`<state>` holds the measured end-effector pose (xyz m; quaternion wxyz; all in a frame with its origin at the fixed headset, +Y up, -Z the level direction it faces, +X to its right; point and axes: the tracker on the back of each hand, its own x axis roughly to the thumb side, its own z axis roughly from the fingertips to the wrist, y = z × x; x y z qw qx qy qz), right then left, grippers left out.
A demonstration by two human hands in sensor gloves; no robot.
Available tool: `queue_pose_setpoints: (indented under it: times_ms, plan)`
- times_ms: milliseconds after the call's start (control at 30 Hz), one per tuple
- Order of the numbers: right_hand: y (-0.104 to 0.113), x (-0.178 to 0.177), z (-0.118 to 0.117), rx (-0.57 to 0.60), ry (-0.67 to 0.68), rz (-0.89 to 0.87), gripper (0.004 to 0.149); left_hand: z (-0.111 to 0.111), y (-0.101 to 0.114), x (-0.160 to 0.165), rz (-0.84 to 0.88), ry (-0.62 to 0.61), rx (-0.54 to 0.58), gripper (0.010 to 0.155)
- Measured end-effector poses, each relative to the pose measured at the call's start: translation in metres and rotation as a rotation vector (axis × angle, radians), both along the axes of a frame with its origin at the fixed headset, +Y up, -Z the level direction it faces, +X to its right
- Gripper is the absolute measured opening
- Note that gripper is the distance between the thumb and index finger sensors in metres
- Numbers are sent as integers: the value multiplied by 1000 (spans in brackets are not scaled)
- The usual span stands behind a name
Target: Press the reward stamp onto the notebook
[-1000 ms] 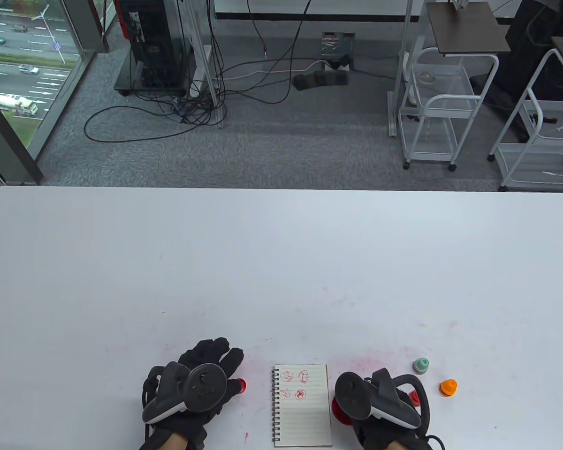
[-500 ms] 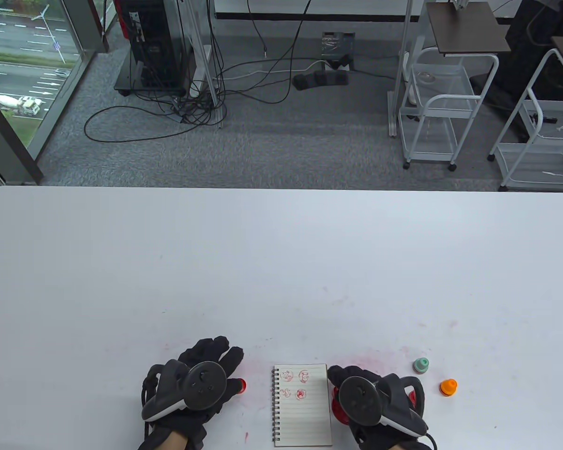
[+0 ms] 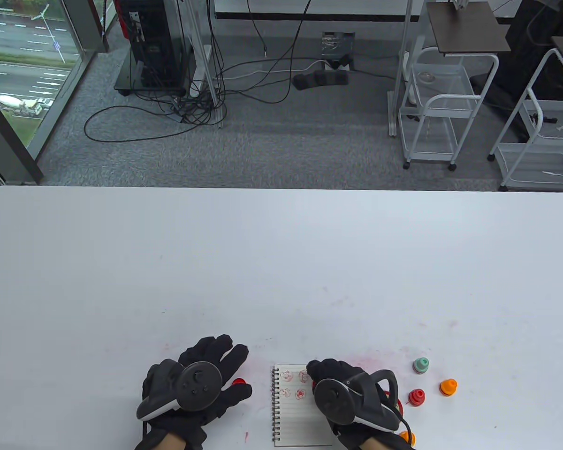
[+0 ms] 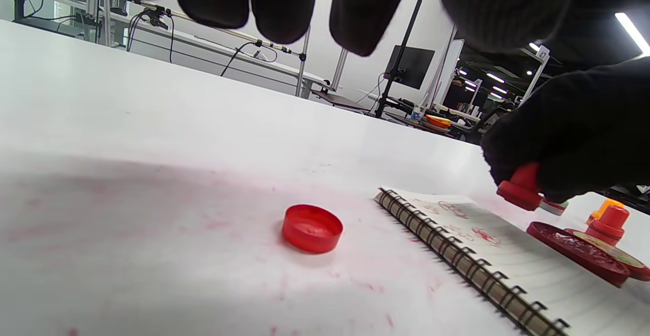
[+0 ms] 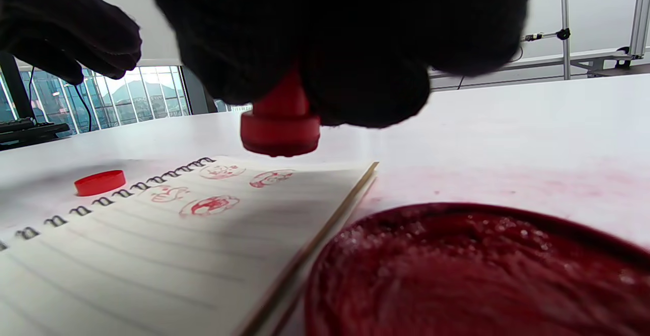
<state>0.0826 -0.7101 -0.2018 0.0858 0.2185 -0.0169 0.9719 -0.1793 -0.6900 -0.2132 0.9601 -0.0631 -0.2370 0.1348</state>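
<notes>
The left hand [image 3: 194, 391], in a black sensor glove, is lying flat on the white counter [image 3: 281, 262] with its fingers spread and holding nothing; I think it is only waiting there, beside the work and out of the way. Just at its fingertips one small round red plastic cap [image 4: 312, 228] is sitting on the counter, probably put aside so that a stamp face is free.

Next, the small spiral-bound lined paper notebook [image 3: 296, 419] is lying open and flat between the two hands, so that it can take a print. Four red stamp marks [image 5: 219, 188] are already standing on its upper part, in two rows of two.

The right hand [image 3: 345, 396] is hovering over the top right part of the page, its grip clamped on the red plastic reward stamp [image 5: 280, 123], face down and not yet touching the paper, above the existing marks.

Right of the notebook, one round red ink pad [image 5: 477, 270] is lying open, close for inking. Further right, one green stamp [image 3: 421, 365], one red stamp [image 3: 416, 397] and two orange stamps, one upright [image 3: 448, 387] and one at the wrist [image 3: 407, 437], are waiting in reserve
</notes>
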Motion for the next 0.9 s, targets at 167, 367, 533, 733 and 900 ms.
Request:
queue_pose_setpoints:
  times_ms: [167, 367, 533, 733, 900]
  plan:
    - [-10, -6, -3, -30, 15, 50, 46, 0, 0, 0, -3, 3, -5, 80]
    - [-14, -15, -10, -111, -56, 103, 44, -1, -5, 1, -19, 21, -42, 79]
    - [-7, -30, -18, -164, -81, 241, 43, 0, -7, 1, -17, 20, -52, 79]
    - [-4, -35, -22, -200, -108, 294, 43, 1, -11, 2, -20, 18, -78, 78]
    - [-3, -40, -26, -219, -112, 339, 43, 0, -13, 1, -14, 22, -89, 78]
